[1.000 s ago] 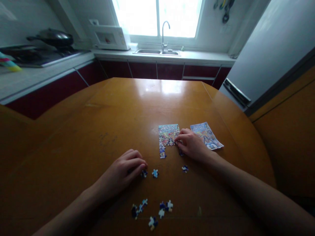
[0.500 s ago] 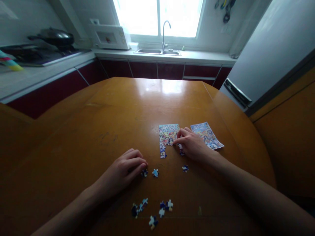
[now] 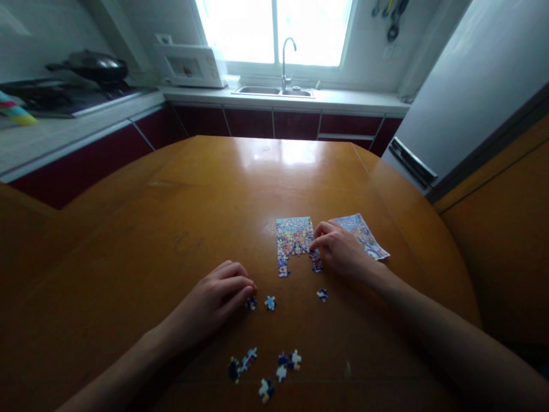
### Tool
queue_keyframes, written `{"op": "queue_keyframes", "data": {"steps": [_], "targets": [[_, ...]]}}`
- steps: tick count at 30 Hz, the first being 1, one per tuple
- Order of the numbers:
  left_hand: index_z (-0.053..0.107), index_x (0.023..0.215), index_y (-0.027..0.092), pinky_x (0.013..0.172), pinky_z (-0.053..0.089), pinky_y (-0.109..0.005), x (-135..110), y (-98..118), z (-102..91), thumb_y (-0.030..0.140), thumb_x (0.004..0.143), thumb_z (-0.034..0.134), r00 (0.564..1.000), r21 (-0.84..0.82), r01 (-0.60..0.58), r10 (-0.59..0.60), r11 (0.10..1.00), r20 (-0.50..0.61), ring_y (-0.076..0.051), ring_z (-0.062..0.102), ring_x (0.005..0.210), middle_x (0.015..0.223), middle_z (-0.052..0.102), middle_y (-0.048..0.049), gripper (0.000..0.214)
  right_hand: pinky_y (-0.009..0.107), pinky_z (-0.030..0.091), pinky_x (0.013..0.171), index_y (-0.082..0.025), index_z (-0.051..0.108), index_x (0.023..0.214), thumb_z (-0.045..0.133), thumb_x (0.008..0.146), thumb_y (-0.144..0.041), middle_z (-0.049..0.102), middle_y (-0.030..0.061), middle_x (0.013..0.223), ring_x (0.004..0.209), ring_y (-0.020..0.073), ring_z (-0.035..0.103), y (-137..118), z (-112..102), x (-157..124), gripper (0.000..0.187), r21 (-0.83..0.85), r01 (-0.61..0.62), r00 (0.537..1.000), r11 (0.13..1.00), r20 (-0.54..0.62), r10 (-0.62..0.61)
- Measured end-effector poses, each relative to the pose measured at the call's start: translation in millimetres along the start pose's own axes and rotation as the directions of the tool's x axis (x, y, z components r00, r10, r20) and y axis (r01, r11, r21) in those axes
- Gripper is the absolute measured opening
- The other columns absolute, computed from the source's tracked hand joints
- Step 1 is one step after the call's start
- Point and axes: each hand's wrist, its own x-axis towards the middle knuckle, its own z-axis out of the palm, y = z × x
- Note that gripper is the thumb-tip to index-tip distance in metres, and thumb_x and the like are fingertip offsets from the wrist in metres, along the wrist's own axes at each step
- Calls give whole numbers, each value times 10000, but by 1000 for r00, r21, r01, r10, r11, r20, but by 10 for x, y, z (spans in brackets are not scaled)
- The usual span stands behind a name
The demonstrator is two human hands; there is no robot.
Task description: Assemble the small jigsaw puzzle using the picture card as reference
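Observation:
A partly built jigsaw puzzle (image 3: 294, 237) lies on the wooden table (image 3: 206, 194). My right hand (image 3: 343, 252) rests at its right edge, fingers curled, fingertips pressing on the puzzle's lower right corner. My left hand (image 3: 212, 300) lies palm down on the table with its fingers loosely bent, fingertips touching a dark loose piece (image 3: 251, 303). A light blue piece (image 3: 270, 302) lies just right of it, and another piece (image 3: 322, 294) sits below my right hand. Several loose pieces (image 3: 266, 366) are scattered near the table's front edge.
A printed reference picture (image 3: 362, 234) lies to the right of the puzzle, partly under my right hand. Beyond the table are a kitchen counter with a sink and tap (image 3: 283, 86), a microwave (image 3: 191, 66), a wok on a stove (image 3: 92, 66) and a fridge (image 3: 463, 97).
My right hand has shifted slightly right, from the puzzle's lower middle to its right edge, uncovering pieces at the lower right corner. My left hand has not moved.

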Motion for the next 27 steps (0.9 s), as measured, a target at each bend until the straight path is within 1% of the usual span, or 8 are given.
{"op": "queue_keyframes", "data": {"steps": [3, 9, 15, 20, 22, 27], "targets": [[687, 933, 202, 785, 476, -287, -1, 1, 0, 252, 1007, 487, 1000, 0, 0, 0, 1000, 5, -168, 548, 897, 939, 614, -49, 219, 340, 440, 746, -244, 795, 787, 584, 776, 31, 656, 64, 881, 873, 212, 540, -21, 4, -1, 347, -9, 5, 1000, 1000, 16, -5], [683, 920, 202, 790, 473, -286, 0, -1, -3, 238, 1003, 492, 1000, -3, -2, 2, 1000, 3, -164, 552, 892, 932, 609, -44, 210, 335, 454, 765, -241, 796, 864, 565, 799, 30, 659, 62, 911, 888, 206, 545, -28, 21, 0, 362, 7, 8, 999, 1000, -40, -8], [675, 928, 198, 796, 466, -284, -1, -6, 4, 226, 1005, 488, 1000, -8, 4, -4, 1000, 10, -163, 541, 905, 950, 603, -45, 203, 338, 454, 781, -254, 795, 833, 570, 776, 43, 666, 55, 912, 904, 210, 544, -30, 46, -2, 376, 5, -12, 1000, 1000, 12, 12], [672, 929, 199, 801, 456, -281, -8, -19, 8, 222, 1006, 490, 1000, -5, 9, -9, 1000, 6, -160, 536, 908, 952, 592, -41, 198, 332, 459, 810, -218, 781, 850, 541, 828, 14, 665, 61, 936, 923, 199, 549, -62, 42, 1, 335, 54, -71, 996, 996, -53, 74], [670, 928, 201, 807, 455, -282, -12, -20, 6, 224, 1006, 489, 1000, -9, 6, -6, 1000, 5, -161, 537, 912, 952, 592, -40, 199, 327, 456, 805, -221, 783, 847, 537, 821, 24, 658, 59, 928, 917, 197, 544, -72, 40, -1, 349, 60, -60, 996, 996, -59, 63], [664, 916, 202, 803, 451, -274, -11, -14, 5, 229, 1008, 488, 1000, -12, 17, -17, 1000, -1, -156, 537, 899, 943, 586, -36, 200, 324, 437, 811, -234, 784, 873, 558, 763, 59, 646, 53, 907, 916, 199, 532, -98, 57, -8, 386, 25, 2, 1000, 1000, -2, -2]]}}
